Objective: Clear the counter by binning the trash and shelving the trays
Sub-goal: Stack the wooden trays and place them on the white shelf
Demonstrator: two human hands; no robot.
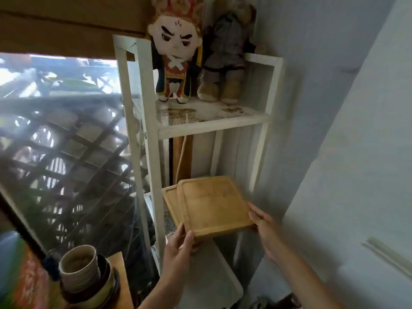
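Note:
Two wooden trays lie stacked on the middle level of a white metal shelf rack (151, 152). The top tray (214, 204) sits slightly offset to the right of the lower tray (170, 200). My left hand (178, 246) grips the near left edge of the stack, thumb on top. Fingers of my right hand (263, 224) rest against the near right corner of the top tray. Both trays hang partly over the shelf's front edge.
Two plush dolls (178, 52) stand on the rack's upper mesh shelf. A white board (211, 277) lies on the level below. Stacked ceramic bowls (84, 273) sit at the lower left by a window. A pale wall (334, 108) runs along the right.

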